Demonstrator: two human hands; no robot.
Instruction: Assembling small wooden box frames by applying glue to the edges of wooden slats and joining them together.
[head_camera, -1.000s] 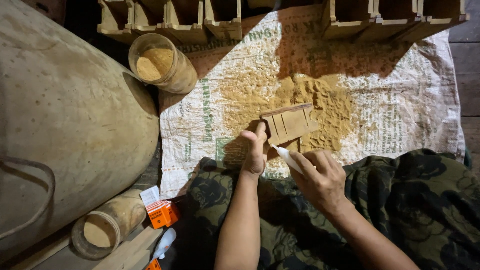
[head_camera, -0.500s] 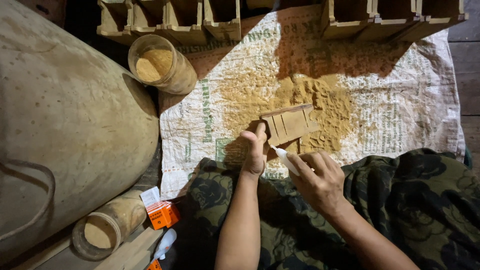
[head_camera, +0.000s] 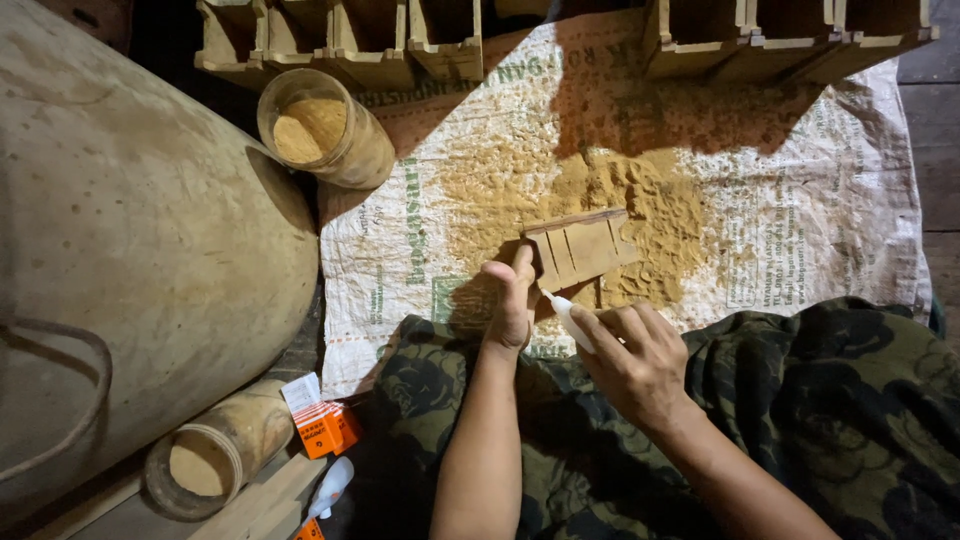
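Steadying a small slatted wooden frame (head_camera: 580, 247) by its near-left corner, the left hand (head_camera: 510, 300) has its fingers (head_camera: 522, 262) grasping the frame's edge, apparently to keep it from shifting on the loose sawdust pile (head_camera: 610, 200) beneath it. The right hand (head_camera: 635, 355), just below the frame, has its fingers clenched around a small white squeeze bottle (head_camera: 567, 312), nozzle angled up toward the frame's lower edge, consistent with applying its contents there. The frame lies on a woven plastic sack (head_camera: 800, 200) spread under it, presumably to catch the sawdust. Left of the frame stands a jar of sawdust (head_camera: 325, 125); beyond it, rows of wooden boxes (head_camera: 440, 35). Well below-left lie a second jar (head_camera: 215, 460) and an orange carton (head_camera: 325, 428).
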